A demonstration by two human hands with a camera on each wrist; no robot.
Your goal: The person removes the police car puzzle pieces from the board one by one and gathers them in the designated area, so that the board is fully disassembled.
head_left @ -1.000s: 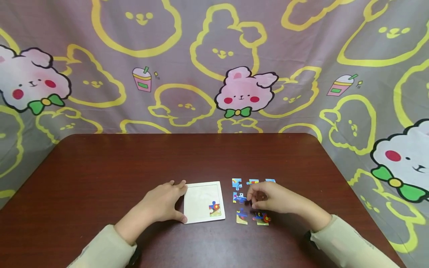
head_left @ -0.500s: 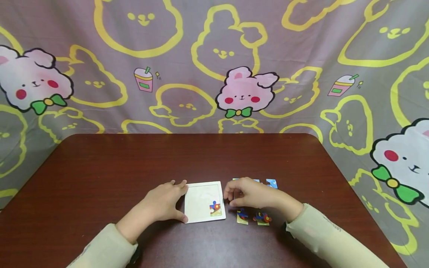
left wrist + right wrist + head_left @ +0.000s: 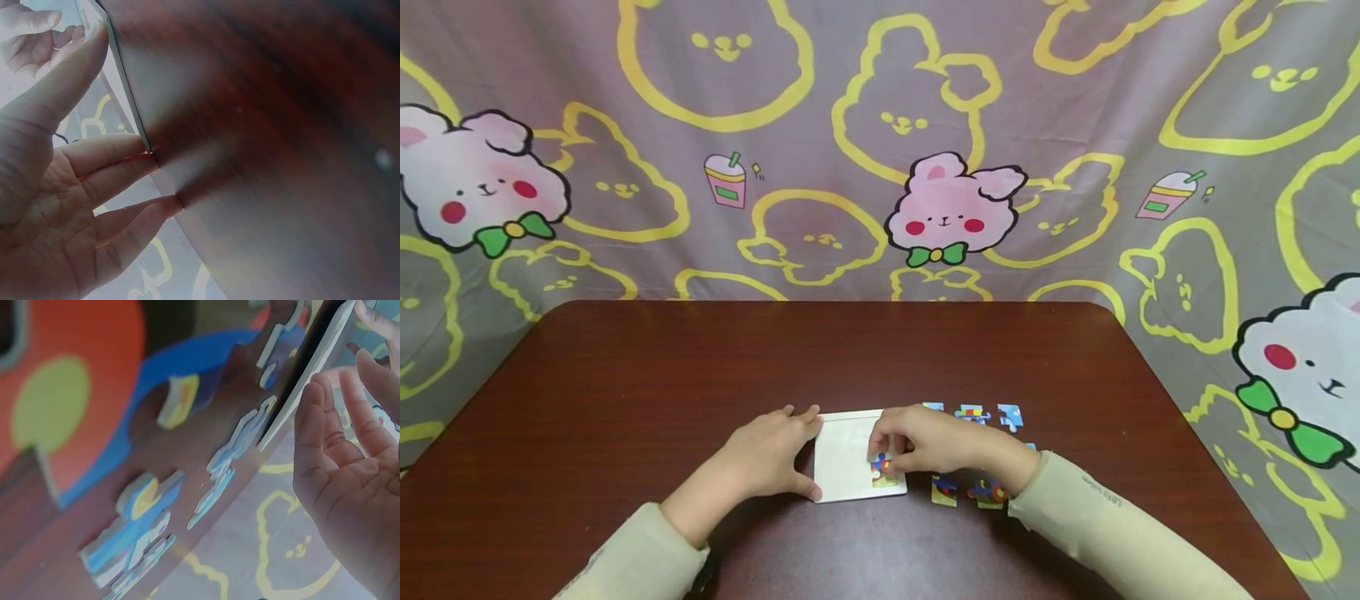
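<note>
A square white puzzle tray (image 3: 842, 450) lies on the dark table, with one colourful jigsaw piece (image 3: 884, 478) in its near right corner. Spread along the tray's left edge, my left hand (image 3: 771, 454) touches it with thumb and fingertips. My right hand (image 3: 925, 437) is over the tray's right side, thumb and fingers curled in a pinch just above the placed piece. What it pinches seems to be a small puzzle piece, mostly hidden by the fingers. In the left wrist view, the left fingers (image 3: 112, 153) reach the tray's rim.
Loose jigsaw pieces lie right of the tray, among them a blue one (image 3: 1011, 417), a red and yellow one (image 3: 973, 413) and one near the front (image 3: 988, 492). The right forearm covers others. A patterned curtain (image 3: 820, 150) hangs behind the table (image 3: 700, 358).
My right hand has moved left from above the loose pieces to the right part of the tray. My left hand stays at the tray's left edge.
</note>
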